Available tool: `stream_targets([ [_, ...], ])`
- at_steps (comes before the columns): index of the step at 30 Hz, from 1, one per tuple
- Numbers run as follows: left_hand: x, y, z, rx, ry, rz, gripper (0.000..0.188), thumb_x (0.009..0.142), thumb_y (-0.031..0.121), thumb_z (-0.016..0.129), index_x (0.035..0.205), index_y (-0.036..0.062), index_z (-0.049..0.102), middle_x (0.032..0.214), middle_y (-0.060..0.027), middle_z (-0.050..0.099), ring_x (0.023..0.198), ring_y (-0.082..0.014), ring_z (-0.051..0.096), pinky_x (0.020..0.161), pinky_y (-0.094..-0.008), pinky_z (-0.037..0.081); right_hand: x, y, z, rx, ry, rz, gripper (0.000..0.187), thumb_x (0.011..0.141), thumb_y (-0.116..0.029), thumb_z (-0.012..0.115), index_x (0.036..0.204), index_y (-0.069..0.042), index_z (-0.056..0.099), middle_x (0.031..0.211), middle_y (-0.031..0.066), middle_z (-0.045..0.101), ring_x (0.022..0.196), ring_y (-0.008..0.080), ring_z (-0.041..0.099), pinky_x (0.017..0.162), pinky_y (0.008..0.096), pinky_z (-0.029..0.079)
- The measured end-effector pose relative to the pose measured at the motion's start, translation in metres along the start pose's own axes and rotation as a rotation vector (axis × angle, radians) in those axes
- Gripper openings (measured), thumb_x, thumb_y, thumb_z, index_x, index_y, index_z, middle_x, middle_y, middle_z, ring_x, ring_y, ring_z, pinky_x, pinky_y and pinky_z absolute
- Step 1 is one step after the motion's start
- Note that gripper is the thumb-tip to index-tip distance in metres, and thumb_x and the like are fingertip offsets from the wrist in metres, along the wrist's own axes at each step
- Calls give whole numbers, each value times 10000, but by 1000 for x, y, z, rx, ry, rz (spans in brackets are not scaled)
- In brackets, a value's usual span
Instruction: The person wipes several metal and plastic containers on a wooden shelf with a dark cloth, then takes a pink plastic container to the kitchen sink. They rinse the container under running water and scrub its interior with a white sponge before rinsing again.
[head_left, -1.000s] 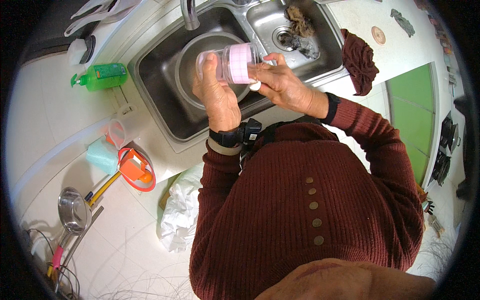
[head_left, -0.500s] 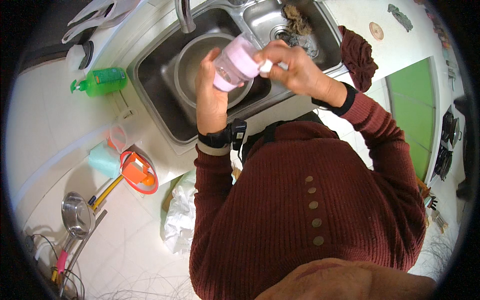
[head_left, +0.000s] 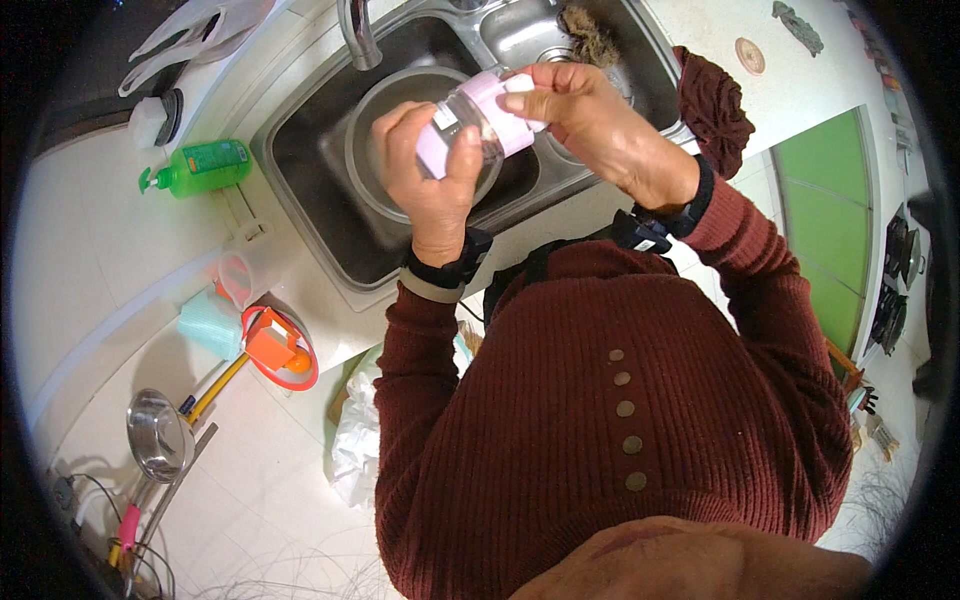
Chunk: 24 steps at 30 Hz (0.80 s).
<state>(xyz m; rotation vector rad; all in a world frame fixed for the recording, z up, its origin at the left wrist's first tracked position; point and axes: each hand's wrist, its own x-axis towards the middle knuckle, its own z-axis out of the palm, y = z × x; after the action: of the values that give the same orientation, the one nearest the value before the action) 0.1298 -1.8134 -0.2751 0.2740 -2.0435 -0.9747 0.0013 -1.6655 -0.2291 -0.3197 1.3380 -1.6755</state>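
Observation:
Over the left sink basin, a pink and clear plastic jar [head_left: 512, 128] lies tilted between my hands, its wide pink end toward the right. My left hand [head_left: 430, 180] wraps round the other pink end, with fingers and thumb on opposite sides. Against the right end, my right hand [head_left: 605, 130] pinches a small white piece [head_left: 520, 84] between thumb and fingers. Whether that piece is fixed to the jar, I cannot tell. Beneath the jar, a round metal bowl [head_left: 365, 110] sits in the steel sink [head_left: 300, 215].
The faucet [head_left: 358, 35] reaches over the sink from behind. A brown scrubber [head_left: 590, 38] lies in the smaller right basin, with a dark red cloth [head_left: 712, 115] beside it. At left stand a green pump bottle [head_left: 210, 164] and a red-rimmed basket [head_left: 312, 362]; a metal ladle [head_left: 158, 435] lies nearer.
The jar has turned, its right end now farther from my left hand's fingertips. My left thumb has come across its near side. My right hand has shifted slightly up along the jar's end.

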Motion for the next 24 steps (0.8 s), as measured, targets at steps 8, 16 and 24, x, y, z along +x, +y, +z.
stream_targets([
  [8,-14,2,0,-663,214,-844,212,892,165,733,999,-10,677,963,-50,658,891,-142,610,832,-289,487,-26,46,-13,-696,-166,-412,311,985,-185,667,1263,-51,632,896,79,685,886,207,678,930,349,496],
  [16,-32,12,-6,-956,-53,-1019,491,962,304,723,1307,-7,563,1128,-95,614,1066,-161,610,901,-319,506,-12,79,-51,-911,-252,-690,343,929,-153,703,1250,-51,635,933,133,694,918,299,692,1028,412,440],
  [24,-30,17,12,-710,106,-812,471,950,261,692,1320,15,534,1248,-113,559,1173,-206,564,1017,-374,461,-28,46,-25,-370,-230,-229,381,946,-169,723,1296,-42,641,1008,25,727,882,114,635,813,269,513],
])
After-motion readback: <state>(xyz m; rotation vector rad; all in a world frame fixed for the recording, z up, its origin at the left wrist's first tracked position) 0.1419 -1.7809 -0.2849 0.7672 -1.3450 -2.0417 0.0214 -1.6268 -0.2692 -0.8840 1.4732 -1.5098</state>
